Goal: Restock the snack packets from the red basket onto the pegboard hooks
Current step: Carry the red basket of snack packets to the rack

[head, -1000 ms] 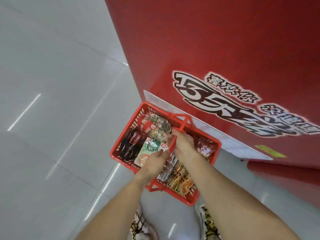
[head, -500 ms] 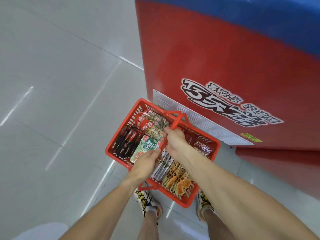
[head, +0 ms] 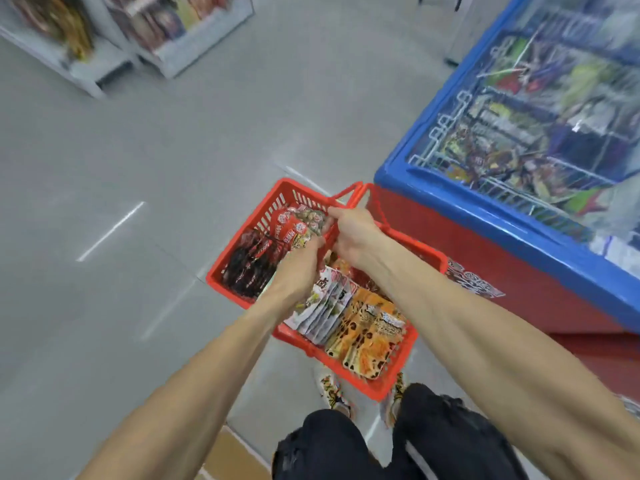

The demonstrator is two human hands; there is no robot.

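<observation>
Gripped: red basket handles by right hand; left hand grip indiscernible. View lifted since; pegboard unseen, packets unhung.

On your right stands a chest freezer, red-sided with a blue rim, wire racks of blurred goods under its glass. Shelving units sit far across the grey tiled floor; your patterned shoes show below.

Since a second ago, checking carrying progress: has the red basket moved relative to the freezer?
Yes. The red basket sat low against the freezer's red side; now it hangs up near the blue rim, handles in the right hand.
</observation>
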